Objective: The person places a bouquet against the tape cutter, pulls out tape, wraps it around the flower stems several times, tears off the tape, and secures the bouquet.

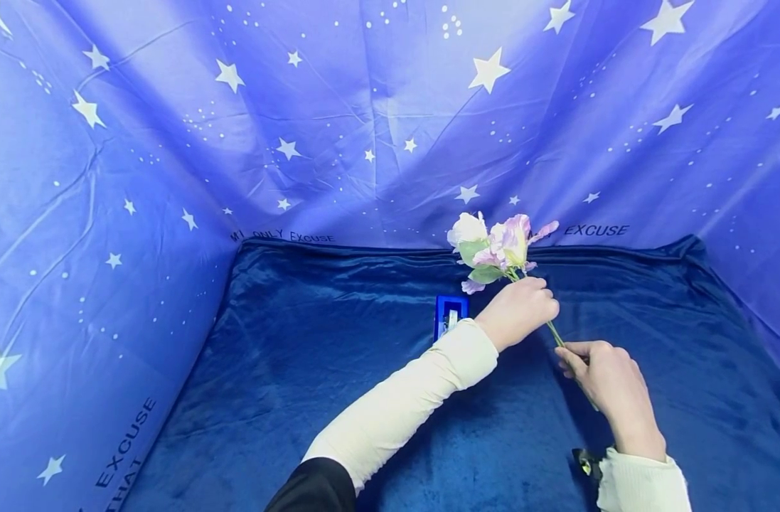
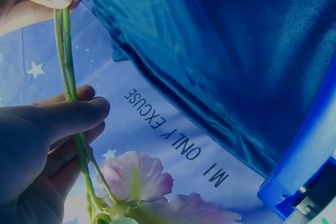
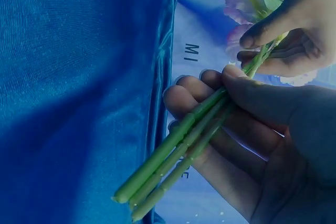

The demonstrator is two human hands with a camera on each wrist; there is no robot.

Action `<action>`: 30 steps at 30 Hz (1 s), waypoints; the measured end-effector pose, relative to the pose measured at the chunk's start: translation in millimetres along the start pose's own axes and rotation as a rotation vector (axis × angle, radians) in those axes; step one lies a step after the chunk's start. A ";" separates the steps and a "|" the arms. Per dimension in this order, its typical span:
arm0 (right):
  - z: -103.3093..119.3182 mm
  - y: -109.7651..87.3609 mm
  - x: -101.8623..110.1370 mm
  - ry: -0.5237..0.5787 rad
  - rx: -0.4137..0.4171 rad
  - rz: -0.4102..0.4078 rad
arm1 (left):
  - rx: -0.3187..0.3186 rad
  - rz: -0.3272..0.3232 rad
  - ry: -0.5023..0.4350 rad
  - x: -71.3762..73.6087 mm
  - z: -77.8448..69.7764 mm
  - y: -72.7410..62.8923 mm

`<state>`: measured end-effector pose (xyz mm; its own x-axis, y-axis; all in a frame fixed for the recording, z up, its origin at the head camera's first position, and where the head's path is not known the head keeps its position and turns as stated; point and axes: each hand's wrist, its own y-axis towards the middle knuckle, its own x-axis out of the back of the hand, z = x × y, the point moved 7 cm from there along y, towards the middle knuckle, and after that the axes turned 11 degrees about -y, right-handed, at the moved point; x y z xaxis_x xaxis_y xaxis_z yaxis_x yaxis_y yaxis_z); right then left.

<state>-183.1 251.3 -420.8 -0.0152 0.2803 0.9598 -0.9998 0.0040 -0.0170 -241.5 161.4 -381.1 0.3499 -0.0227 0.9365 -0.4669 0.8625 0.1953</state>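
Three green stems (image 3: 173, 156) lie side by side in a small bunch of flowers (image 1: 508, 238), with pink and white petals and a few green leaves. My left hand (image 1: 524, 309) pinches the stems just below the blooms, thumb on one side in the left wrist view. Lower down, my right hand (image 1: 610, 380) holds the same stems between thumb and fingers. The bare stem ends stick out past my right fingers in the right wrist view. Raised over the cloth, the bunch leans with its blooms up and to the left in the head view.
A blue rectangular object (image 1: 439, 320) with a pale middle sits on the dark blue velvet cloth (image 1: 313, 370), partly behind my left sleeve. Purple-blue curtains (image 1: 338, 107) with white stars rise behind and at both sides. A small black item (image 1: 584, 462) shows at my right cuff.
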 end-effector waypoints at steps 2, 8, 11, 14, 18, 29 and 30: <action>0.6 0.5 -0.4 0.002 0.005 -0.013 | 0.002 -0.004 -0.006 1.3 2.0 -1.7; 6.5 1.8 2.8 0.008 0.036 -0.079 | 0.027 -0.015 -0.031 10.6 9.7 -7.9; 10.5 3.5 3.5 0.013 0.044 -0.088 | 0.039 -0.006 -0.045 13.8 13.4 -12.8; 15.3 5.4 3.6 0.015 0.052 -0.100 | 0.043 -0.012 -0.046 15.7 16.9 -19.3; 22.5 6.9 4.7 0.018 0.074 -0.140 | 0.049 -0.054 -0.046 19.5 22.7 -31.2; 43.7 11.9 4.4 0.007 0.138 -0.182 | 0.081 -0.085 -0.076 22.1 40.4 -68.8; 46.5 13.1 3.9 0.003 0.149 -0.181 | 0.089 -0.086 -0.085 21.3 42.7 -72.8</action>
<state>-196.7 207.8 -404.2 0.1646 0.2905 0.9426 -0.9764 -0.0873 0.1974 -234.7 76.6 -362.9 0.3234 -0.1406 0.9358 -0.5094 0.8075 0.2974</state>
